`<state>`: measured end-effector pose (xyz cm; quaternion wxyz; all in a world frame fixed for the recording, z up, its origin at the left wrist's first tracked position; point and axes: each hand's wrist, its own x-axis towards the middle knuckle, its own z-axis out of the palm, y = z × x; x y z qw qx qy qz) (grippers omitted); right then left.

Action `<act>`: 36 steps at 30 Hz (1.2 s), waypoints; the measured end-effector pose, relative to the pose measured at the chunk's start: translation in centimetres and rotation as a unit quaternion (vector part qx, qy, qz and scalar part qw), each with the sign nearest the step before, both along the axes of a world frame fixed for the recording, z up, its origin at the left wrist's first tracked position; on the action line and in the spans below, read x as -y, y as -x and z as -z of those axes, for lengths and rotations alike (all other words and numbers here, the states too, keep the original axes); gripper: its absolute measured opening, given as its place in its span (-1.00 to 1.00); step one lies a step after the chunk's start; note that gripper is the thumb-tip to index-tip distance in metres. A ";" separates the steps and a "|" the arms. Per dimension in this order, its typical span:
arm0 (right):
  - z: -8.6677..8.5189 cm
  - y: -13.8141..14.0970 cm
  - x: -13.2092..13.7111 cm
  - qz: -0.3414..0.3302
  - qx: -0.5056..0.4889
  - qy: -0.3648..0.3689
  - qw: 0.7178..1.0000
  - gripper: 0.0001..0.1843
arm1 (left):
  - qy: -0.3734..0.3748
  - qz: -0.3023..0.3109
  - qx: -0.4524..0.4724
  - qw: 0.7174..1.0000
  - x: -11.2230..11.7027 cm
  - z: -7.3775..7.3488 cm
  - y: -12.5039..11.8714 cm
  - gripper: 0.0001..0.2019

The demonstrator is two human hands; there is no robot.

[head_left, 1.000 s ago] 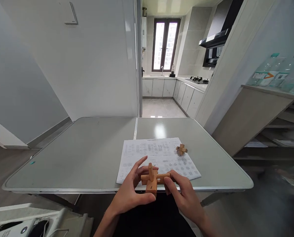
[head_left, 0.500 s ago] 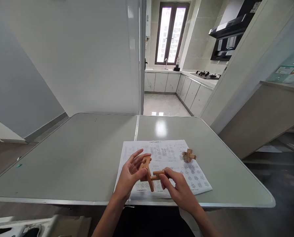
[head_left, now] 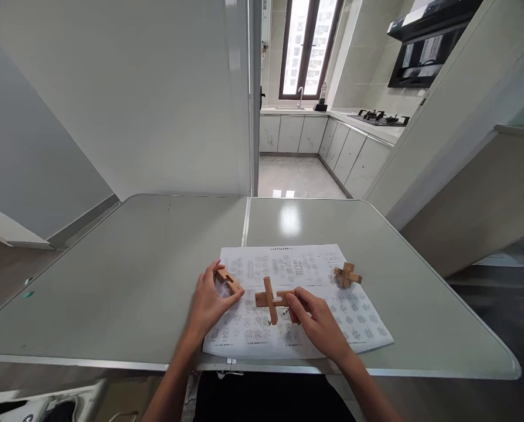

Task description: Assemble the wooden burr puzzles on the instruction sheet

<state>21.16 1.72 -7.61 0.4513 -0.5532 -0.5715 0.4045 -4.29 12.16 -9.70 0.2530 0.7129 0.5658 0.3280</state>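
Observation:
My left hand (head_left: 209,305) pinches a single notched wooden piece (head_left: 229,280) just above the printed sheet (head_left: 327,328). My right hand (head_left: 317,319) grips one arm of a wooden cross made of two joined pieces (head_left: 269,299), which rests on the sheet. The single piece and the cross are apart, a short gap between them. A small assembled wooden puzzle (head_left: 347,275) sits on the sheet's far right corner, away from both hands.
The grey folding table (head_left: 134,275) has a seam down its middle and a metal front edge near my body. A white wall stands behind it; a doorway opens to a kitchen (head_left: 306,152). A beige counter (head_left: 477,205) rises on the right.
The wooden assembly came down from mid-air onto the sheet. My left hand pulled one piece off to the left; the right hand keeps the remaining cross. The camera tilted down.

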 end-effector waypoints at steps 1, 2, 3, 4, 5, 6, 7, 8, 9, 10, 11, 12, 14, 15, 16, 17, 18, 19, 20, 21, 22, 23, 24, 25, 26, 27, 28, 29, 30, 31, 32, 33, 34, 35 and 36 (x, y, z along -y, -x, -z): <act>0.1 0.1 -0.3 0.004 -0.007 0.005 1.000 -0.51 | -0.001 0.009 -0.011 1.000 -0.3 0.2 0.1 -0.18; 0.1 0.2 -0.6 0.007 -0.013 0.008 1.000 -0.50 | 0.000 0.018 -0.019 1.000 -0.6 0.4 0.1 -0.19; 0.2 0.3 -0.9 0.010 -0.016 0.011 1.000 -0.50 | 0.003 0.026 -0.026 0.999 -1.0 0.4 0.2 -0.19; 0.3 0.4 -1.1 0.012 -0.016 0.013 1.000 -0.49 | 0.008 0.036 -0.033 0.999 -1.4 0.4 0.3 -0.18; 0.4 0.4 -1.4 0.014 -0.016 0.015 1.000 -0.49 | 0.015 0.046 -0.042 0.998 -1.8 0.4 0.4 -0.16; 0.5 0.5 -1.7 0.015 -0.014 0.018 1.000 -0.48 | 0.025 0.058 -0.051 0.997 -2.2 0.2 0.6 -0.13; 0.5 0.5 -1.9 0.016 -0.012 0.021 1.000 -0.47 | 0.032 0.069 -0.059 0.995 -2.6 0.1 0.7 -0.11; 0.6 0.5 -2.1 0.016 -0.011 0.025 0.999 -0.46 | 0.038 0.078 -0.066 0.994 -3.1 -0.1 0.9 -0.09; 0.6 0.6 -2.3 0.015 -0.011 0.029 0.999 -0.46 | 0.046 0.087 -0.074 0.992 -3.5 -0.2 1.0 -0.08; 0.6 0.6 -2.5 0.015 -0.013 0.032 0.999 -0.45 | 0.055 0.092 -0.078 0.991 -3.9 -0.3 1.2 -0.06; 0.7 0.7 -2.6 0.016 -0.017 0.034 0.999 -0.45 | 0.064 0.098 -0.081 0.990 -4.1 -0.4 1.3 -0.05; 0.7 0.7 -2.7 0.016 -0.022 0.035 0.999 -0.45 | 0.070 0.101 -0.082 0.989 -4.4 -0.4 1.4 -0.04; 0.8 0.8 -2.9 0.016 -0.029 0.035 0.999 -0.46 | 0.074 0.105 -0.079 0.989 -4.4 -0.6 1.5 -0.01; 0.8 0.8 -2.9 0.016 -0.030 0.035 0.999 -0.46 | 0.070 0.107 -0.074 0.989 -4.3 -0.8 1.5 0.01; 0.8 0.9 -2.9 0.016 -0.030 0.036 0.999 -0.46 | 0.064 0.111 -0.068 0.989 -4.0 -1.0 1.4 0.02; 0.7 0.9 -2.9 0.015 -0.030 0.039 0.999 -0.46 | 0.055 0.120 -0.059 0.990 -3.6 -1.4 1.2 0.04; 0.7 0.9 -2.9 0.015 -0.031 0.041 0.999 -0.46 | 0.046 0.135 -0.052 0.988 -3.1 -1.8 1.0 0.06; 0.6 0.9 -2.9 0.015 -0.032 0.042 0.999 -0.46 | 0.035 0.160 -0.049 0.985 -2.6 -2.4 0.7 0.05; 0.5 0.9 -2.9 0.014 -0.033 0.042 0.998 -0.46 | 0.024 0.193 -0.050 0.980 -1.9 -3.0 0.3 0.08; 0.4 0.9 -2.9 0.014 -0.034 0.040 0.999 -0.46 | 0.012 0.227 -0.051 0.972 -1.3 -3.6 -0.2 0.15; 0.3 1.0 -2.9 0.014 -0.034 0.037 0.999 -0.47 | 0.006 0.259 -0.050 0.964 -0.6 -4.2 -0.8 0.21; 0.1 1.0 -2.9 0.015 -0.034 0.033 0.999 -0.47 | 0.005 0.282 -0.046 0.958 0.0 -4.8 -1.4 0.26; 0.0 1.0 -2.8 0.015 -0.034 0.028 0.999 -0.47 | 0.003 0.292 -0.042 0.955 0.5 -5.2 -2.0 0.27; -0.1 1.1 -2.8 0.014 -0.034 0.024 0.999 -0.47 | -0.004 0.293 -0.036 0.955 1.0 -5.5 -2.6 0.26; -0.2 1.2 -2.8 0.011 -0.034 0.020 0.999 -0.47 | -0.013 0.296 -0.027 0.955 1.4 -5.7 -3.1 0.21; -0.3 1.2 -2.7 0.007 -0.034 0.017 0.999 -0.47 | -0.020 0.297 -0.017 0.954 1.6 -5.7 -3.5 0.14; -0.4 1.3 -2.7 0.002 -0.034 0.015 0.999 -0.47 | -0.026 0.295 -0.007 0.955 1.9 -5.7 -3.8 0.09; -0.5 1.3 -2.6 -0.003 -0.033 0.016 0.999 -0.47 | -0.031 0.291 0.003 0.956 2.0 -5.6 -4.0 0.06; -0.7 1.3 -2.5 -0.007 -0.033 0.017 0.999 -0.47 | -0.036 0.286 0.010 0.957 2.1 -5.4 -4.0 0.05; -0.9 1.2 -2.4 -0.010 -0.032 0.020 0.999 -0.47 | -0.041 0.281 0.013 0.959 2.2 -5.3 -3.9 0.05; -1.1 1.2 -2.3 -0.011 -0.030 0.023 0.999 -0.47 | -0.047 0.278 0.012 0.959 2.2 -5.2 -3.7 0.06; -1.3 1.0 -2.2 -0.010 -0.029 0.026 0.999 -0.47 | -0.054 0.275 0.008 0.960 2.2 -5.2 -3.4 0.07; -1.5 0.9 -2.1 -0.008 -0.030 0.028 0.999 -0.47 | -0.061 0.274 0.003 0.960 2.2 -5.2 -3.1 0.08; -1.7 0.7 -2.0 -0.008 -0.032 0.029 0.999 -0.47 | -0.067 0.274 -0.003 0.959 2.2 -5.3 -2.8 0.08; -1.8 0.6 -2.0 -0.009 -0.033 0.029 0.999 -0.47 | -0.071 0.275 -0.008 0.959 2.2 -5.4 -2.6 0.08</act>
